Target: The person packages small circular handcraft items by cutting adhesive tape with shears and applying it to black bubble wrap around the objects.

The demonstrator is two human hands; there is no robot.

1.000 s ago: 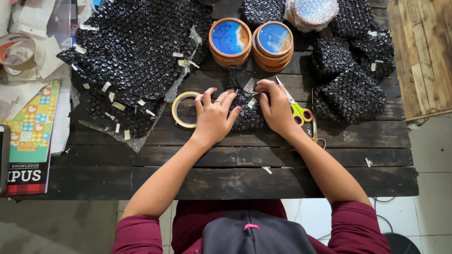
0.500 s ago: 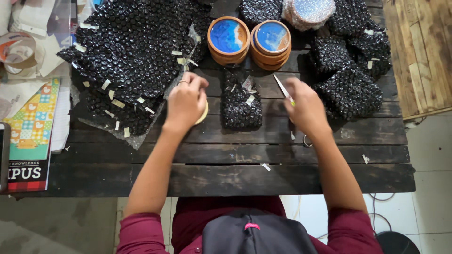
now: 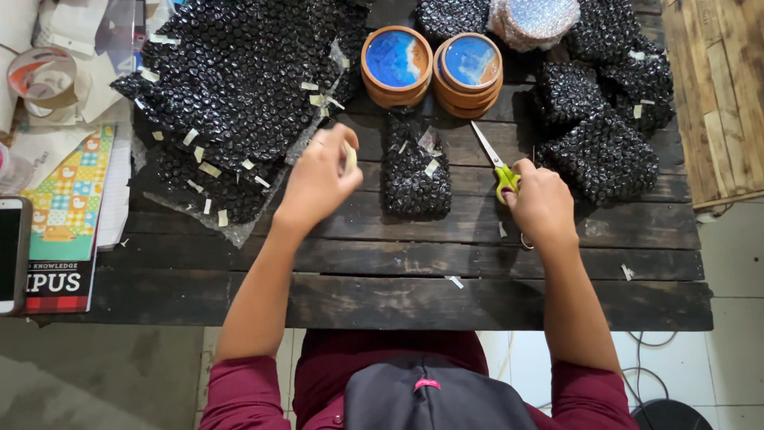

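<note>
Black bubble-wrapped parcel (image 3: 415, 171) lies mid-counter (image 3: 382, 287) between my hands | left hand (image 3: 320, 179) pinches tape roll (image 3: 350, 158) just left of it | right hand (image 3: 541, 199) grips yellow-handled scissors (image 3: 495, 163), blades open, at its right.

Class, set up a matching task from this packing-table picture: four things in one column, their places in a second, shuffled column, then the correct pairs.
Things:
1. scissors
2. tape roll
3. phone
4. wrapped parcel

Places:
A. at the table's far left edge
B. between the two hands
C. in the left hand
D. under the right hand

Pairs: 1-D, 2-C, 3-A, 4-B
</note>
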